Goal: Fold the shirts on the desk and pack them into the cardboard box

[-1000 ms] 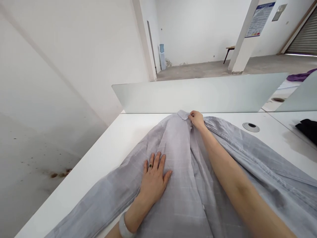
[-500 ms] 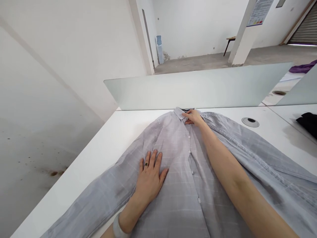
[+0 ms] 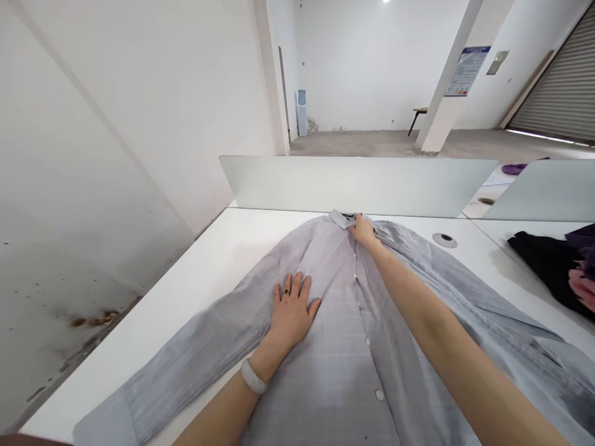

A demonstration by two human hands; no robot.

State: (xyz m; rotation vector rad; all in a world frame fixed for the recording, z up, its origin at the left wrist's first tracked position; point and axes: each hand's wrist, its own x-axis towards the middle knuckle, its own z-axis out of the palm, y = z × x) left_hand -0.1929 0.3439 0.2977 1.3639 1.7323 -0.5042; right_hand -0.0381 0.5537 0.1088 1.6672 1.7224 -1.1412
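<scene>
Spread flat on a white table (image 3: 223, 260), a pale grey checked long-sleeved button-up shirt (image 3: 325, 371), collar away, with a black cloth (image 3: 548, 266) right of the shirt, a left hand (image 3: 292, 313) pressed open palm-down on the shirt's chest, and a right hand (image 3: 364, 232) closed in a pinch on the shirt's collar (image 3: 343, 218).

a white desk (image 3: 223, 260) has a big gray shirt (image 3: 325, 347) lying flat on it, buttons up. a round hole (image 3: 445, 240) sits near the collar, and a black cloth (image 3: 543, 266) lies at the right.
</scene>
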